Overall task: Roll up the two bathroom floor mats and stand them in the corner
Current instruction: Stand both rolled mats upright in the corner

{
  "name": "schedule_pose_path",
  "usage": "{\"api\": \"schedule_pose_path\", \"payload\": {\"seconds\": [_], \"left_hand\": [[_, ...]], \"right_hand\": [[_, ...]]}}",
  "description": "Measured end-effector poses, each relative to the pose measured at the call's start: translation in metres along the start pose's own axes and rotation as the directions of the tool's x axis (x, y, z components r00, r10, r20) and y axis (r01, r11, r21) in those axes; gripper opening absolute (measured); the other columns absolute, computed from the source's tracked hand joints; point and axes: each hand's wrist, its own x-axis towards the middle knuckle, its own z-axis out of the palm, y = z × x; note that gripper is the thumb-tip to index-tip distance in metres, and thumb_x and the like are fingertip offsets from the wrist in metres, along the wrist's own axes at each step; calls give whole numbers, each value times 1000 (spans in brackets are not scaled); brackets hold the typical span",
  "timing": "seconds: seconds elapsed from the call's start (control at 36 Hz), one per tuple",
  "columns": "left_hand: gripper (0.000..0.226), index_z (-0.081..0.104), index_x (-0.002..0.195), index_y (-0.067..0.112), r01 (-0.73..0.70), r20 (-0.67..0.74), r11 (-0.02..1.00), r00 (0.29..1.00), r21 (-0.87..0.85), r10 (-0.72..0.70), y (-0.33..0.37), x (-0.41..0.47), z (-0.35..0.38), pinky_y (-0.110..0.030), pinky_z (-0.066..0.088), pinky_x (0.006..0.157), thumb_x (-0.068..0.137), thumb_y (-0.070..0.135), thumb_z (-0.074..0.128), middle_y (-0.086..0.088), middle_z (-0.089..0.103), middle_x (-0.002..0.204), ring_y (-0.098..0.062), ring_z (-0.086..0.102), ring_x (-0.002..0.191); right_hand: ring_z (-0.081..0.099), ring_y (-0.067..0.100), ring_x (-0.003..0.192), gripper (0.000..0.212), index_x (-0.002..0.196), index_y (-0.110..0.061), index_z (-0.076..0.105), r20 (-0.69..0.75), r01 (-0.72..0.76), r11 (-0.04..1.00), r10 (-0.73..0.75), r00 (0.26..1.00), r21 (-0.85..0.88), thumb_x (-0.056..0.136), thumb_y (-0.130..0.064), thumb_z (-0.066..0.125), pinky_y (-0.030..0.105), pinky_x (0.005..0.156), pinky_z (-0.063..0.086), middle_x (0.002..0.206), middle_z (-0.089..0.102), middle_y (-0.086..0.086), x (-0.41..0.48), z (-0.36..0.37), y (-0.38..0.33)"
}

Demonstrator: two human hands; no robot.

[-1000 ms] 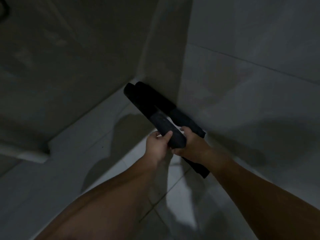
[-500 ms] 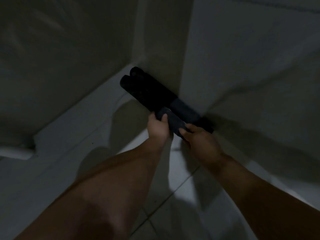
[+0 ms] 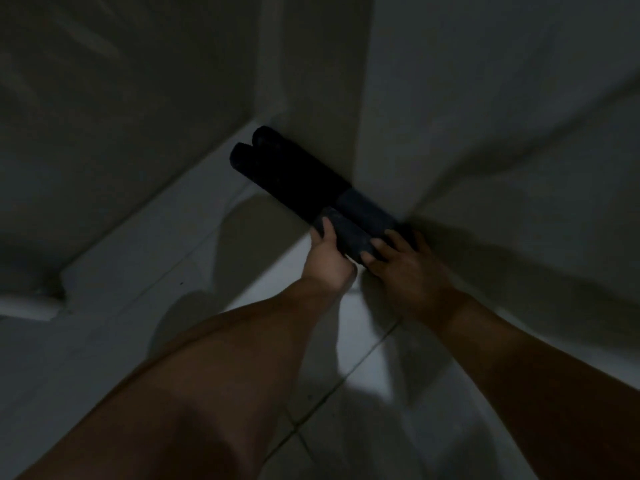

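Fingers (image 3: 325, 230) of left hand (image 3: 327, 261): wrapped around nearer dark rolled fabric floor mat (image 3: 349, 237). Right hand (image 3: 405, 268): fingers resting on same roll's near end. Second dark rolled mat (image 3: 367, 209): alongside, touching, against white-tiled wall corner (image 3: 356, 140).

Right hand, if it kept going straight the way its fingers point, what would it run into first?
The right hand already touches the nearer rolled mat; pushing on, it would probably meet the second rolled mat against the wall, though depth is unclear.
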Motion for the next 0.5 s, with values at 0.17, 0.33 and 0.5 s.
{"api": "schedule_pose_path", "payload": {"seconds": [0.17, 0.33, 0.5], "left_hand": [[77, -2, 151, 15, -27, 15, 988, 1000, 152, 25, -3, -15, -2, -33, 33, 111, 90, 10, 45, -9, -14, 159, -27, 23, 143], [73, 4, 151, 9, -90, 73, 964, 995, 251, 74, 5, -34, -3, -28, 20, 115, 90, 6, 44, -10, -7, 160, -23, 10, 147], [75, 7, 151, 7, -135, 112, 962, 987, 238, 111, 28, -75, -21, -27, 12, 119, 88, 8, 47, -11, 3, 160, -19, 5, 147]], "right_hand": [[61, 44, 109, 53, 107, -8, 70, 6, 41, 999, -41, 999, -5, 75, -25, 31, 63, 82, 49, 116, 65, 25, -11, 5, 7], [7, 32, 145, 54, 148, -12, 22, 57, 25, 998, -28, 998, 57, 95, -17, 33, 45, 117, 15, 157, 12, 16, -19, -12, 10], [8, 26, 145, 65, 149, -16, 15, 70, -10, 989, -1, 998, 147, 92, -18, 47, 36, 116, 13, 158, 9, 9, -53, -54, 7]]}}
